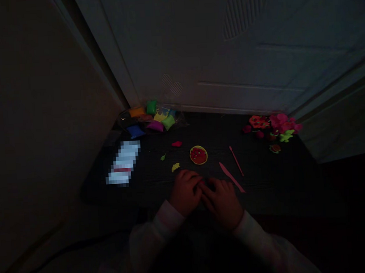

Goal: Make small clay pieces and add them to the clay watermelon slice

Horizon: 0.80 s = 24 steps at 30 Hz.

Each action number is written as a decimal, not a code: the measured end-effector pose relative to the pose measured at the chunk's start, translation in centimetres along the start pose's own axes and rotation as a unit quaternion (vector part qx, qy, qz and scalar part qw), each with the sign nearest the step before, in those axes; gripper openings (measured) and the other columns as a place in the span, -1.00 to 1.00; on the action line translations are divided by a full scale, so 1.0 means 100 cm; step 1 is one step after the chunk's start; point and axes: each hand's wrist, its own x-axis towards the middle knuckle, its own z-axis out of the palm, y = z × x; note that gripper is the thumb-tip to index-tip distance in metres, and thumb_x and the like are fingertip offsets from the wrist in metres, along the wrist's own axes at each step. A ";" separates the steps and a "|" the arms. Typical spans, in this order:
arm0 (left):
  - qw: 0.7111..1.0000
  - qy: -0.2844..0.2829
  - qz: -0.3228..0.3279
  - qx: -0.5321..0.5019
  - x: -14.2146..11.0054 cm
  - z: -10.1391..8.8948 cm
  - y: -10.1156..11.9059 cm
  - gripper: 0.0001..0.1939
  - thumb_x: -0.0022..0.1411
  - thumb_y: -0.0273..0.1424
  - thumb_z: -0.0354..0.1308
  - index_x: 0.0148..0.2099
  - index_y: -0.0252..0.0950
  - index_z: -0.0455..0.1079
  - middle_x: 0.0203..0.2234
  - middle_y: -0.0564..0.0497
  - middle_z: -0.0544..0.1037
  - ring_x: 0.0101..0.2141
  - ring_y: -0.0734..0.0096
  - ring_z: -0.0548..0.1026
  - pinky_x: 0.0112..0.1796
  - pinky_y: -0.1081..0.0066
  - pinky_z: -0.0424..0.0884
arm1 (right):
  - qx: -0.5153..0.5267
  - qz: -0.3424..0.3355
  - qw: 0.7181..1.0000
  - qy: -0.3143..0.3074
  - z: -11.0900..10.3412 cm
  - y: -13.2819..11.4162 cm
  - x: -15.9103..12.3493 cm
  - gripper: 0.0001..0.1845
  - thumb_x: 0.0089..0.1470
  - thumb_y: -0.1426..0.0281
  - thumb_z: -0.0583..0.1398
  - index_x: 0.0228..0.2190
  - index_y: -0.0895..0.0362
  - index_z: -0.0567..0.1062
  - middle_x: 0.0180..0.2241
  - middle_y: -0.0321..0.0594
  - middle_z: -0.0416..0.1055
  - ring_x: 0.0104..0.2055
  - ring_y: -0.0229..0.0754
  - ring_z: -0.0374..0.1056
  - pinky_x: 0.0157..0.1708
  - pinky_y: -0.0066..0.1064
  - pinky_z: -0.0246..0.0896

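Note:
My left hand (pixel 186 192) and my right hand (pixel 225 202) meet over the front of the dark table, fingers bent and fingertips together. Whatever they pinch is hidden in the dim light. Just beyond them lies a round red clay disc (pixel 199 157) with a yellow rim and small dark and green bits on top. A yellow clay piece (pixel 175 167) is close to my left fingers. Farther off are a small green clay piece (pixel 163 157) and a red clay piece (pixel 176 144). Right of the disc rest a pink plastic knife (pixel 231 177) and a thin pink modelling stick (pixel 236 161).
Colourful clay packets (pixel 152 120) in clear plastic lie at the back left. A lit phone (pixel 124 162), its screen blurred, is on the left. Pink, orange and yellow clay shapes (pixel 282 124) cluster at the back right. A pale panelled door (pixel 195 49) stands behind the table.

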 end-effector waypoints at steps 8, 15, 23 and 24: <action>1.000 -0.023 0.015 0.009 0.001 0.002 -0.004 -0.86 0.08 -0.47 0.03 -0.31 -0.27 0.41 -0.43 0.01 0.45 -0.33 0.39 0.33 -0.26 0.33 0.28 | 0.050 0.096 0.982 0.151 0.002 0.041 -0.005 -0.67 0.04 0.31 0.02 -0.20 0.22 0.38 -0.32 -0.09 0.33 -0.27 -0.16 0.21 -0.28 -0.32 0.13; 0.999 -0.021 0.003 0.037 0.000 0.006 -0.003 -0.84 0.04 -0.44 0.10 -0.26 -0.29 0.38 -0.41 -0.01 0.44 -0.32 0.35 0.33 -0.26 0.30 0.28 | 0.065 0.209 0.976 -0.023 -0.008 0.054 0.009 -0.77 0.04 0.40 -0.01 -0.37 0.22 0.41 -0.38 -0.09 0.36 -0.32 -0.20 0.29 -0.31 -0.42 0.17; 0.999 -0.019 0.006 0.041 -0.001 0.006 -0.002 -0.94 0.07 -0.44 0.05 -0.41 -0.31 0.33 -0.45 -0.01 0.41 -0.33 0.38 0.33 -0.25 0.32 0.27 | 0.054 0.163 0.980 -0.096 -0.019 0.037 0.018 -0.81 0.05 0.41 -0.04 -0.43 0.17 0.35 -0.51 -0.20 0.39 -0.46 -0.26 0.33 -0.51 -0.51 0.09; 0.999 -0.021 0.006 0.039 -0.001 0.006 -0.002 -0.92 0.09 -0.43 0.04 -0.41 -0.32 0.33 -0.45 -0.01 0.41 -0.34 0.39 0.33 -0.25 0.32 0.27 | 0.060 0.169 0.978 -0.107 -0.018 0.033 0.013 -0.78 0.08 0.40 -0.08 -0.38 0.17 0.33 -0.53 -0.22 0.39 -0.51 -0.28 0.34 -0.57 -0.52 0.05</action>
